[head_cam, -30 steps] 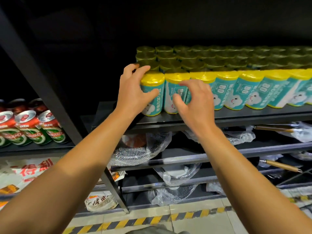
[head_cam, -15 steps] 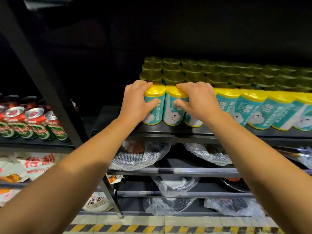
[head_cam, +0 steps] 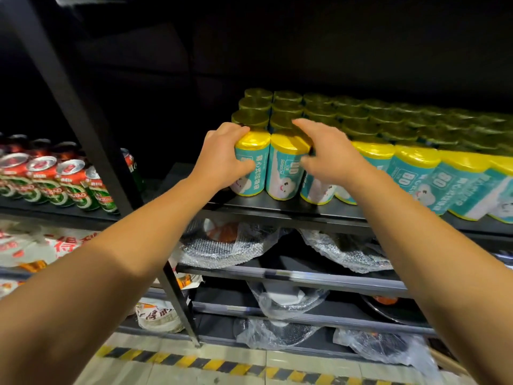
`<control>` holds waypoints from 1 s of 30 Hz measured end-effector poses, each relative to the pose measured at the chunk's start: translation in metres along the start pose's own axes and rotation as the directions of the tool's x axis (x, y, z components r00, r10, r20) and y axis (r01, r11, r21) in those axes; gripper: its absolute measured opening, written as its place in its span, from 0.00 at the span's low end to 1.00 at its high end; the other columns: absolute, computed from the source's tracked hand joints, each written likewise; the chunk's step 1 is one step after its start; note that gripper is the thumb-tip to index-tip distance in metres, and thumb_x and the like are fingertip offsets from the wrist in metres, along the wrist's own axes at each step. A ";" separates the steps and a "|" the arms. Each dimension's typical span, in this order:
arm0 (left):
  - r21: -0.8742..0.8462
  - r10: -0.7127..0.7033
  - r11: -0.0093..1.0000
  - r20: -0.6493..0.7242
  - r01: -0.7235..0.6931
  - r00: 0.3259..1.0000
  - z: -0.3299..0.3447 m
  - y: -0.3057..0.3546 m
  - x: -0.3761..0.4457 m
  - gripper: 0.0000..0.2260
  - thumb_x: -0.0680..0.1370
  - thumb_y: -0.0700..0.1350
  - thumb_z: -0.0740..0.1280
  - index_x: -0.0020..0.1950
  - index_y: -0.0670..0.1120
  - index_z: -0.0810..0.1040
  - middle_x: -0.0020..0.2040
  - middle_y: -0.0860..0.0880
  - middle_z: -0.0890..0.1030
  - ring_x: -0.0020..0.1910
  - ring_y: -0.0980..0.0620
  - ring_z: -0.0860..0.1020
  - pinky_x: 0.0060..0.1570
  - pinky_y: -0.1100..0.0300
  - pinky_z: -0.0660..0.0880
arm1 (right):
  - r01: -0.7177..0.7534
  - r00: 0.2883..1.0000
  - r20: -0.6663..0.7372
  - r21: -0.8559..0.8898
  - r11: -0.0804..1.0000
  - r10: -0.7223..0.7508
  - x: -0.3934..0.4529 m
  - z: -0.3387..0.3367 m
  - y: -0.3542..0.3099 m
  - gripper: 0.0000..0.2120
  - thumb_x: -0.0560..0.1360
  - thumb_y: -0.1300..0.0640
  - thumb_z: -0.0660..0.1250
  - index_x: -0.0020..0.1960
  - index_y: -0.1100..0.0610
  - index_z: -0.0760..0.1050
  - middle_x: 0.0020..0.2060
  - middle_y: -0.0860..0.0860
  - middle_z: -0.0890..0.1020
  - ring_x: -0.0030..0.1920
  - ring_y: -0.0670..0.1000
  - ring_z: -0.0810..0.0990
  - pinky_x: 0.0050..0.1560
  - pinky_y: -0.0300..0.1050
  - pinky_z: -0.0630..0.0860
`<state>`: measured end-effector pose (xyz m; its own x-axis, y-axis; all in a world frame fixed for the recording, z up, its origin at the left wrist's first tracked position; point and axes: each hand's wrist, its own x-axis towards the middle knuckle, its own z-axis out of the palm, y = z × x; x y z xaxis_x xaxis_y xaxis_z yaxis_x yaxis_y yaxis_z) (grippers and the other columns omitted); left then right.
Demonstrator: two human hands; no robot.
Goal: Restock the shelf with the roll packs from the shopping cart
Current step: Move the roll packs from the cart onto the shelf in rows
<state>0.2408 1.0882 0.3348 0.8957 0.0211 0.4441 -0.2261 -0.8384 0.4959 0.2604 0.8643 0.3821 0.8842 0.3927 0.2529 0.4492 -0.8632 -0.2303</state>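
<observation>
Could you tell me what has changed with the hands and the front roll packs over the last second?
The right hand, which rested on the third front pack half a second ago, has lifted, its fingers now spread loosely beside the second roll pack. The left hand still grips the leftmost roll pack. The packs stay upright on the shelf.

"80" in white boxed digits on the teal-and-yellow cylindrical roll packs (head_cam: 410, 177) in the shelf's front row, right side. Vertical white Chinese text runs down the labels, too blurred to transcribe. Red-and-green aluminium beer cans (head_cam: 69, 187), left shelf: white band lettering, looks like "TSINGTAO", partly cut off. White plastic bags (head_cam: 59, 245) below: large red Chinese characters.
</observation>
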 end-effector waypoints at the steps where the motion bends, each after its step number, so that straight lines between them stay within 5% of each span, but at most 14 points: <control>1: 0.008 0.003 1.000 0.023 -0.003 1.000 -0.001 -0.001 0.000 0.34 0.70 0.43 0.75 0.75 0.45 0.69 0.69 0.46 0.71 0.67 0.43 0.68 0.67 0.56 0.64 | -0.018 1.000 -0.023 0.039 0.999 0.019 0.002 -0.003 0.002 0.34 0.75 0.61 0.67 0.79 0.49 0.62 0.73 0.53 0.72 0.72 0.59 0.70 0.70 0.55 0.70; 5: 0.030 0.032 0.999 0.070 -0.034 0.997 -0.005 -0.006 0.000 0.35 0.71 0.40 0.75 0.76 0.45 0.67 0.71 0.45 0.69 0.69 0.43 0.68 0.70 0.46 0.67 | 0.000 1.000 0.005 -0.042 0.999 0.000 0.004 0.001 0.003 0.28 0.77 0.53 0.67 0.76 0.48 0.68 0.72 0.51 0.74 0.71 0.59 0.71 0.69 0.59 0.70; 20: 0.064 0.089 0.993 0.084 -0.095 0.992 -0.008 -0.009 0.002 0.34 0.73 0.41 0.76 0.76 0.45 0.66 0.71 0.46 0.69 0.69 0.44 0.67 0.70 0.49 0.68 | -0.044 0.994 -0.104 -0.104 0.994 0.033 0.001 0.009 -0.002 0.24 0.77 0.46 0.71 0.72 0.45 0.73 0.68 0.50 0.77 0.68 0.58 0.72 0.65 0.59 0.72; 26: 0.180 0.075 0.979 0.137 -0.099 0.988 -0.018 0.008 0.006 0.36 0.72 0.51 0.75 0.77 0.48 0.64 0.71 0.47 0.68 0.70 0.44 0.64 0.68 0.50 0.66 | -0.048 0.997 -0.072 -0.092 0.995 0.041 -0.005 0.004 -0.008 0.27 0.78 0.48 0.68 0.75 0.47 0.68 0.71 0.50 0.74 0.70 0.57 0.72 0.69 0.58 0.69; 30: 0.211 0.199 0.955 0.071 -0.210 0.977 -0.016 0.036 0.009 0.31 0.75 0.54 0.71 0.76 0.50 0.67 0.71 0.49 0.70 0.70 0.44 0.65 0.69 0.48 0.65 | -0.125 0.958 -0.246 0.101 0.987 0.146 -0.020 -0.014 0.004 0.22 0.79 0.57 0.64 0.73 0.51 0.73 0.70 0.51 0.76 0.70 0.53 0.72 0.70 0.51 0.68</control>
<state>0.2346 1.0666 0.3690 0.8575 -0.1853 0.4800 -0.3233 -0.9197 0.2226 0.2428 0.8481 0.3896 0.8817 0.1720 0.4394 0.3457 -0.8692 -0.3534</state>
